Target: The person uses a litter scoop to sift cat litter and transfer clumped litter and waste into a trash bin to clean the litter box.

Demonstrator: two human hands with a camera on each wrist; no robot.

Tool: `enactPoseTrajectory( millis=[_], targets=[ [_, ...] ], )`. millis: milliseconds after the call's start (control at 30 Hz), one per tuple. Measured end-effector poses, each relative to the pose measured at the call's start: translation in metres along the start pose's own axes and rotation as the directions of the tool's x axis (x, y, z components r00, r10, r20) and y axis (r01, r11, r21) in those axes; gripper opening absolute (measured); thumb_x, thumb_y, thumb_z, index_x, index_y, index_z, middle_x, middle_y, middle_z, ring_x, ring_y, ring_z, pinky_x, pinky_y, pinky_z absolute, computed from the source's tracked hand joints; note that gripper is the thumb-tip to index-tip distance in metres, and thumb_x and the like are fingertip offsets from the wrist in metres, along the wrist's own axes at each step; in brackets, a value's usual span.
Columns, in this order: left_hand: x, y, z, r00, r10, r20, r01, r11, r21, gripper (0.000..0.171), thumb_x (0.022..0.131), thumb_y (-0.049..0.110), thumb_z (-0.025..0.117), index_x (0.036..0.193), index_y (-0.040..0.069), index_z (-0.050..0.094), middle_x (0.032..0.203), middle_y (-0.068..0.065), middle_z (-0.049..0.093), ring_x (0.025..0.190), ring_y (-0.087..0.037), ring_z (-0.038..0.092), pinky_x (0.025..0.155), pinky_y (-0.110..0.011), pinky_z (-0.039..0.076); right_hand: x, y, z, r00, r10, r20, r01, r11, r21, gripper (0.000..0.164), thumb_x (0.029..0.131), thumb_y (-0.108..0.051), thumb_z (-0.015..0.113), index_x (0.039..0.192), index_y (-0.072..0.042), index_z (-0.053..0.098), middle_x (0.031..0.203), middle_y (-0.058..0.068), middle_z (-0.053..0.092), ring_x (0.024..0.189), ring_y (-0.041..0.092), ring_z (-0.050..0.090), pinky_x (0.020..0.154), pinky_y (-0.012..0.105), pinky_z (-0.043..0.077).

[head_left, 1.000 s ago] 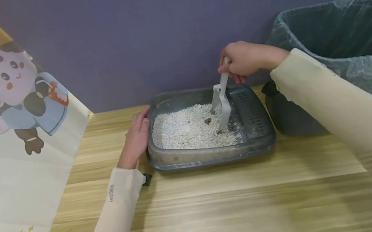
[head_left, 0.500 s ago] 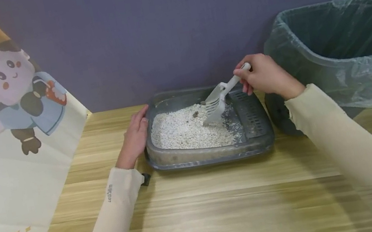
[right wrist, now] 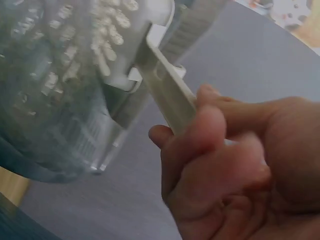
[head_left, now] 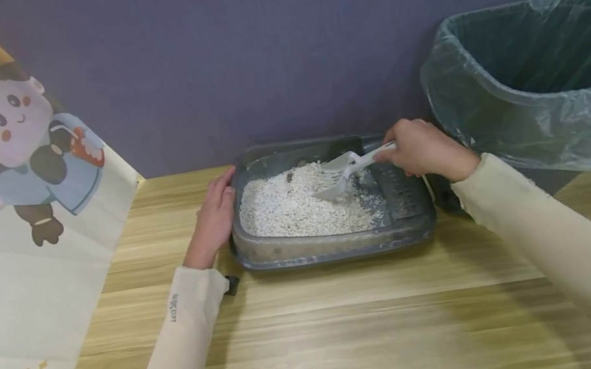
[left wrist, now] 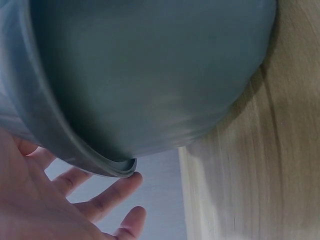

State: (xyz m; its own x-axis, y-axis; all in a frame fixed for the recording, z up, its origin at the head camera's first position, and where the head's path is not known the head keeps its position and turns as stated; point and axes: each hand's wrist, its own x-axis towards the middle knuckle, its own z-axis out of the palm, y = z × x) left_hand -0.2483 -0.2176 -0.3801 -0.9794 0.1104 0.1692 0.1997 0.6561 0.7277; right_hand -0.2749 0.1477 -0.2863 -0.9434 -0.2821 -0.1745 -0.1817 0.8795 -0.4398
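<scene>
A grey litter box [head_left: 337, 250] holds white granular litter [head_left: 283, 216] with a small dark clump [head_left: 289, 177] lying near its back left. My right hand [head_left: 427, 151] grips the handle of a white slotted litter scoop [head_left: 367, 159] over the box's right side. The scoop lies at a low slant, its head down at the litter and pointing left. In the right wrist view, curled fingers [right wrist: 200, 165] wrap round the scoop handle [right wrist: 167, 92]. My left hand [head_left: 213, 222] rests against the box's left end; in the left wrist view its loosely spread fingers [left wrist: 112, 197] touch the rim.
At the right stands a dark bin with a clear plastic liner [head_left: 504, 121] folded over its rim. The wooden tabletop [head_left: 352, 339] reaches a dark blue wall [head_left: 260, 52] behind. A white panel with a cartoon figure [head_left: 21, 140] borders the left.
My right hand has come down and to the right, swinging the scoop from upright to nearly flat with its head further left. The dark clump has shifted left. My left hand stays put.
</scene>
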Motion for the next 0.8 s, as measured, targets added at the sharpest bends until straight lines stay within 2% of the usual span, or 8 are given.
enactPoseTrajectory(
  millis=[133,333,467,567,667,800],
  targets=[
    [0.001,-0.002,-0.001,1.000,0.000,-0.002,0.000,1.000,0.004,0.047,0.104,0.027,0.026,0.150,0.018,0.029,0.148,-0.011,0.031,0.134,-0.034,0.029,0.106,-0.058,0.022,0.012,0.003,0.009,0.997,-0.035,0.064,0.042,0.993,-0.111,0.034,0.096,-0.027,0.056,0.112,0.001,0.063,0.060,0.007,0.053,0.044,0.016,0.039,0.043,0.031,0.034],
    [0.001,-0.003,0.000,1.000,0.004,-0.009,-0.004,1.000,-0.001,0.047,0.103,0.026,0.028,0.149,0.016,0.031,0.147,-0.012,0.033,0.133,-0.034,0.030,0.106,-0.059,0.022,0.035,0.003,0.015,0.977,-0.060,0.203,0.105,0.969,-0.222,0.037,0.100,-0.023,0.047,0.122,0.006,0.047,0.089,0.014,0.059,0.066,0.022,0.053,0.057,0.036,0.041],
    [0.000,-0.002,0.000,1.000,0.007,-0.009,-0.007,1.000,-0.009,0.047,0.104,0.026,0.027,0.149,0.016,0.031,0.148,-0.011,0.032,0.134,-0.033,0.030,0.107,-0.058,0.021,0.049,-0.004,0.021,0.979,-0.098,0.178,0.138,0.964,-0.229,0.032,0.099,-0.021,0.049,0.121,0.003,0.048,0.093,0.013,0.059,0.067,0.023,0.053,0.056,0.036,0.041],
    [0.000,-0.001,0.001,1.000,0.008,-0.013,-0.008,1.000,-0.016,0.047,0.104,0.027,0.027,0.149,0.018,0.030,0.148,-0.010,0.032,0.134,-0.032,0.029,0.107,-0.057,0.021,0.055,-0.012,0.027,0.979,-0.146,0.145,0.171,0.967,-0.186,0.024,0.099,-0.020,0.051,0.115,-0.003,0.050,0.091,0.012,0.058,0.065,0.024,0.049,0.055,0.036,0.039],
    [0.000,-0.001,0.001,1.000,0.001,-0.023,-0.002,1.000,-0.024,0.046,0.103,0.026,0.028,0.149,0.021,0.031,0.147,-0.009,0.033,0.134,-0.031,0.030,0.107,-0.056,0.022,0.059,-0.020,0.032,0.973,-0.190,0.128,0.208,0.966,-0.150,0.022,0.098,-0.019,0.053,0.114,-0.005,0.052,0.096,0.011,0.059,0.067,0.024,0.049,0.056,0.035,0.039],
    [0.000,-0.001,0.001,0.999,-0.008,-0.032,0.007,1.000,-0.026,0.046,0.103,0.026,0.030,0.149,0.023,0.031,0.147,-0.007,0.033,0.133,-0.030,0.031,0.106,-0.056,0.023,0.056,-0.028,0.030,0.979,-0.150,0.139,0.171,0.973,-0.154,0.029,0.098,-0.023,0.053,0.119,-0.004,0.055,0.090,0.010,0.060,0.059,0.021,0.048,0.053,0.034,0.039]
  ],
)
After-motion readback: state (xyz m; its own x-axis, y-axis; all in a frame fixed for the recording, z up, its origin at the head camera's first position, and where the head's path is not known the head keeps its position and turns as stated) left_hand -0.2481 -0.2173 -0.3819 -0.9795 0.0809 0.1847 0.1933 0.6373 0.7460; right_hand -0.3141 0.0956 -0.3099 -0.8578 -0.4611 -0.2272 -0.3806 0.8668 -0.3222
